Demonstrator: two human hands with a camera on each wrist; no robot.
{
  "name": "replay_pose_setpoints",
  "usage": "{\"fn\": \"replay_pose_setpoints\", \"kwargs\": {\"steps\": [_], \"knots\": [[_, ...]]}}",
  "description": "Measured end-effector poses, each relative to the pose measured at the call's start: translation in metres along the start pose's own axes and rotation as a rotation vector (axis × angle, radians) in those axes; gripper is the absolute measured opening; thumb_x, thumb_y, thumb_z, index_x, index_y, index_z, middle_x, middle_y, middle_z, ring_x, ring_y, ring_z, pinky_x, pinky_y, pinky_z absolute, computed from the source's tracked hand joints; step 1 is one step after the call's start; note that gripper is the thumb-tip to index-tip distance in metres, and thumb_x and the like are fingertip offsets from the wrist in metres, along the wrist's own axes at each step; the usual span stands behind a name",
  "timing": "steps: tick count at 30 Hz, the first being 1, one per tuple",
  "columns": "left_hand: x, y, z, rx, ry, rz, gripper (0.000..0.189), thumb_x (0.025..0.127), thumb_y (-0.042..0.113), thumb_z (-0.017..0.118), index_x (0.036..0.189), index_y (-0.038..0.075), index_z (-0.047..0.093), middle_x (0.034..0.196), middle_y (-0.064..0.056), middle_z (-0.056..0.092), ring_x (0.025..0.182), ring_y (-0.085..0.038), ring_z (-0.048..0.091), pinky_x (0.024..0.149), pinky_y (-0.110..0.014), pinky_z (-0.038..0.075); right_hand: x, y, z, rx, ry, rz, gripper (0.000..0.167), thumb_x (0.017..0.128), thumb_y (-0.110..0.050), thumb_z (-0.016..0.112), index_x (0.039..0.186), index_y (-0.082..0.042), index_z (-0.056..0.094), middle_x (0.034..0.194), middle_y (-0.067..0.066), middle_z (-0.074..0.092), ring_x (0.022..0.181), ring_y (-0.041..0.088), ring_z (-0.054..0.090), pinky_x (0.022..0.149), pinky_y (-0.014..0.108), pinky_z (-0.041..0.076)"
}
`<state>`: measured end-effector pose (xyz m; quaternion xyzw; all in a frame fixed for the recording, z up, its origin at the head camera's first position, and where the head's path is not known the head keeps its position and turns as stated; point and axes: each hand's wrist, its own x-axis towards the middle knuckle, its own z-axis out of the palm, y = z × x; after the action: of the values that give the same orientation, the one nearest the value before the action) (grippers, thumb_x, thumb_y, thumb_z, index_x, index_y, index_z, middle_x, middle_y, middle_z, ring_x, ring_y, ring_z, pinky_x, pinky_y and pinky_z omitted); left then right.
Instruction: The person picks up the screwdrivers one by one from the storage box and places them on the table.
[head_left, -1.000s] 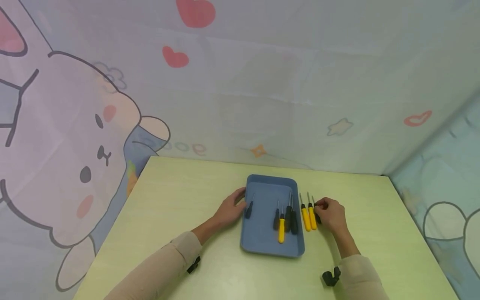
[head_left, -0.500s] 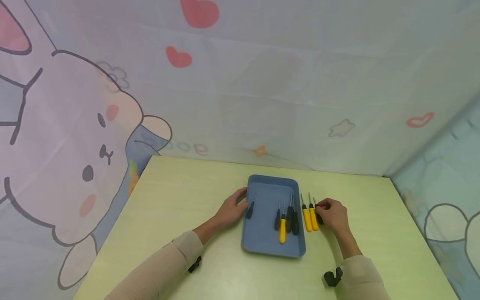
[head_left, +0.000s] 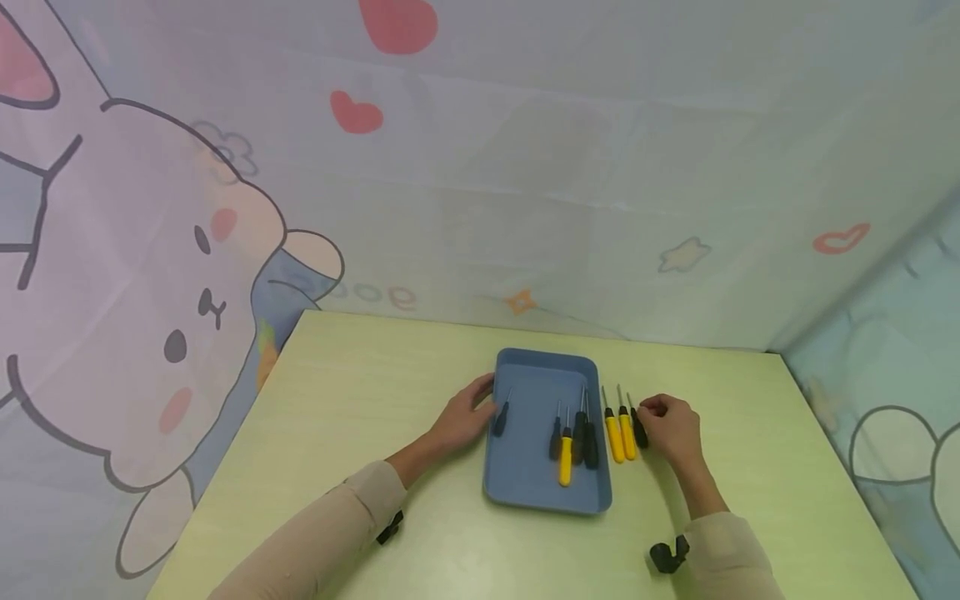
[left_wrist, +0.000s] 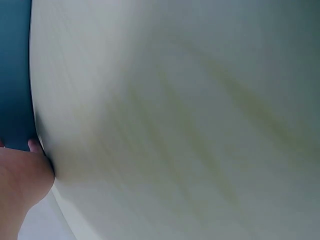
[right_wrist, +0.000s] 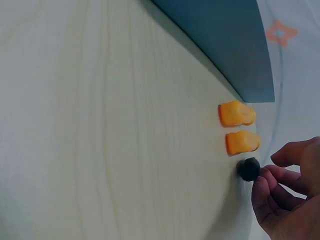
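Observation:
My left hand [head_left: 461, 421] rests against the left rim of a blue tray [head_left: 528, 492]; in the left wrist view, a fingertip touches the tray's outer wall. Inside the tray lie a small dark screwdriver [head_left: 502, 419] on the left, and a yellow-handled screwdriver [head_left: 565, 462] among several dark ones on the right. Just outside its right wall, two yellow screwdrivers [head_left: 614, 437] lie side by side, with a black screwdriver [head_left: 640, 430] beside them. My right hand [head_left: 673, 429] is at that black screwdriver, fingertips at its handle and thumb apart from it in the right wrist view.
The pale yellow-green table [head_left: 360, 358] carries everything. Behind it hangs a printed cloth [head_left: 525, 208] with hearts and a cartoon bear. A black wrist device [head_left: 666, 555] sits by the right sleeve.
My right hand has shifted slightly right, and its fingers have loosened from the black screwdriver, so more of the handle shows. My left hand and the tray stay put.

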<state>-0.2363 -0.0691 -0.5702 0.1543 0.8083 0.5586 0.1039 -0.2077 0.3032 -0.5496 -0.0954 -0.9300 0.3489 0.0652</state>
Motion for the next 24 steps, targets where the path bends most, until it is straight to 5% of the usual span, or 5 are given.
{"fn": "replay_pose_setpoints", "kwargs": {"steps": [24], "knots": [[-0.001,0.003,0.001,0.021,0.009,-0.001,0.061,0.107,0.014,0.052,0.164,0.004,0.035,0.163,-0.014,0.047,0.154,-0.03,0.04,0.127,-0.045,0.029,-0.001,-0.061,-0.008,0.07,0.03,-0.066,0.025,0.101,-0.02,0.065,0.11,0.002,0.074,0.096,0.015,0.072,0.084,0.028,0.065,0.073,0.033,0.053]]}}
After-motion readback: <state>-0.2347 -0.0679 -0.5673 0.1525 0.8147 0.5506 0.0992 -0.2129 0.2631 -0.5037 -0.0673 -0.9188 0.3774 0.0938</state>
